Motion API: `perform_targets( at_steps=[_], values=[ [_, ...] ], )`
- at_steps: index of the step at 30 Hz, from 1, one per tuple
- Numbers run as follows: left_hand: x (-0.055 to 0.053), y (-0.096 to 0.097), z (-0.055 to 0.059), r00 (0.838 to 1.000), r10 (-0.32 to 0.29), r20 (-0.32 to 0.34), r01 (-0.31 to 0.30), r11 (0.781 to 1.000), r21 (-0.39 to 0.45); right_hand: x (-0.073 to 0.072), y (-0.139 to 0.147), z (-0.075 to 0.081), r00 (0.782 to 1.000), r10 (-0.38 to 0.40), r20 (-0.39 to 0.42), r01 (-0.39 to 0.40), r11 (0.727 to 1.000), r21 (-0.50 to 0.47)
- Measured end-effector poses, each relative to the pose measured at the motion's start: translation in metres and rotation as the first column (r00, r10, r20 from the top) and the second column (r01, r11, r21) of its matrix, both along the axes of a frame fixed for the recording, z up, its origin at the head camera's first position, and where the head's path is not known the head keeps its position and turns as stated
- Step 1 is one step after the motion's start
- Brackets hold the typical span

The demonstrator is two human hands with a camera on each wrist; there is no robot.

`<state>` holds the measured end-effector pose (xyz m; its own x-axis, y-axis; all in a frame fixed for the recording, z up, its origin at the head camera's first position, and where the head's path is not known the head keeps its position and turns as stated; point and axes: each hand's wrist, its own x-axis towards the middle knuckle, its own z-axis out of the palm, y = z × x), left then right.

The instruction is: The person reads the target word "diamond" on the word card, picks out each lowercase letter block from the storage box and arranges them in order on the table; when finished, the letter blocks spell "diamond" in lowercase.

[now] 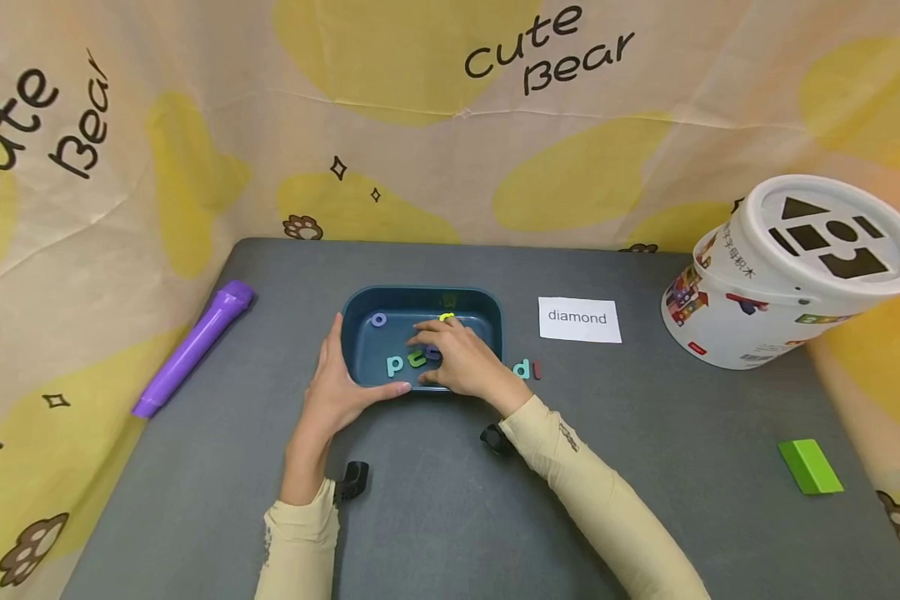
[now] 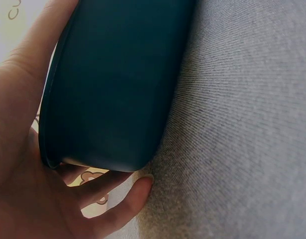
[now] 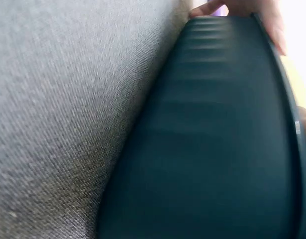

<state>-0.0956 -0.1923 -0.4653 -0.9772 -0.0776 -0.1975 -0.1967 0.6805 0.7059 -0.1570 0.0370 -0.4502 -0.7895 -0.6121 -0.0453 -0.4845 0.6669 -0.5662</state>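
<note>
A dark teal tray (image 1: pixel 360 293) lies on the table with several small letters inside. My left hand (image 1: pixel 337 383) holds its left end, the thumb along the front rim and the fingers along the left side. My right hand (image 1: pixel 465 358) reaches over the front rim into the tray, fingers spread and bent downward above the letters. Near its fingertips lie a dark purple letter (image 1: pixel 432 352), partly covered, and a green letter (image 1: pixel 417 358). Also inside are a light blue p (image 1: pixel 394 366), a purple ring-shaped letter (image 1: pixel 378 319) and a yellow letter (image 1: pixel 446 316), partly hidden.
Right of the tray lie a light blue d (image 1: pixel 522 368) and a thin red letter (image 1: pixel 537 370). Behind them is a white card (image 1: pixel 581 320) reading "diamond". A white bucket (image 1: pixel 765 308) stands back right, a green block (image 1: pixel 812 467) front right, and a purple microphone-shaped object (image 1: pixel 195 347) lies left.
</note>
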Motion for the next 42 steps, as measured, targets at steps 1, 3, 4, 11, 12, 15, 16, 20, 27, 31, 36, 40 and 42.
perform_targets(
  at_steps=[1,3,4,11,12,15,16,20,27,31,36,40,42],
  values=[
    [0.000,0.000,0.000,1.000,0.002,-0.001,-0.002,1.000,0.004,-0.001,-0.001,0.000,1.000,0.001,0.013,-0.001,1.000,0.001],
    [0.001,0.000,0.001,1.000,0.002,-0.003,-0.002,1.000,0.007,-0.004,-0.003,-0.001,0.999,0.002,0.035,-0.002,1.000,0.010],
    [0.001,0.000,0.002,1.000,0.002,-0.003,-0.002,1.000,0.006,-0.005,-0.003,-0.001,0.999,0.003,0.043,-0.004,1.000,0.017],
    [0.002,0.000,0.002,1.000,0.000,0.001,0.000,1.000,0.007,-0.008,-0.006,-0.004,0.997,0.001,0.071,-0.002,1.000,0.020],
    [0.002,0.000,0.002,1.000,0.002,-0.002,-0.002,1.000,0.008,-0.008,-0.007,-0.004,0.998,0.000,0.067,-0.002,1.000,0.016],
    [0.002,0.000,0.002,1.000,0.006,-0.006,-0.006,1.000,0.010,-0.009,-0.009,-0.007,0.999,-0.001,0.052,0.000,1.000,0.014],
    [0.002,0.000,0.001,1.000,0.007,-0.005,-0.007,1.000,0.012,-0.009,-0.010,-0.008,0.999,-0.005,0.043,0.005,1.000,0.019],
    [0.002,0.000,0.001,1.000,0.009,0.003,-0.009,1.000,0.013,-0.009,-0.011,-0.008,0.998,-0.065,0.005,0.064,0.996,0.062],
    [0.001,0.001,0.002,1.000,0.008,0.001,-0.008,1.000,0.005,-0.011,-0.011,-0.010,0.985,-0.170,-0.014,0.171,0.980,0.097],
    [0.001,0.000,0.001,1.000,0.012,0.004,-0.012,1.000,0.007,-0.011,-0.012,-0.010,0.967,-0.254,-0.031,0.254,0.967,0.014],
    [0.002,0.000,0.001,1.000,0.019,0.008,-0.019,1.000,0.010,-0.011,-0.011,-0.010,0.935,-0.344,-0.084,0.345,0.938,0.000],
    [0.001,0.000,0.001,1.000,0.020,0.007,-0.020,1.000,0.006,-0.012,-0.010,-0.010,0.923,-0.379,-0.057,0.381,0.925,0.015],
    [0.001,0.000,0.001,1.000,0.021,0.008,-0.021,1.000,0.006,-0.013,-0.009,-0.009,0.925,-0.379,-0.038,0.379,0.925,0.017]
  ],
)
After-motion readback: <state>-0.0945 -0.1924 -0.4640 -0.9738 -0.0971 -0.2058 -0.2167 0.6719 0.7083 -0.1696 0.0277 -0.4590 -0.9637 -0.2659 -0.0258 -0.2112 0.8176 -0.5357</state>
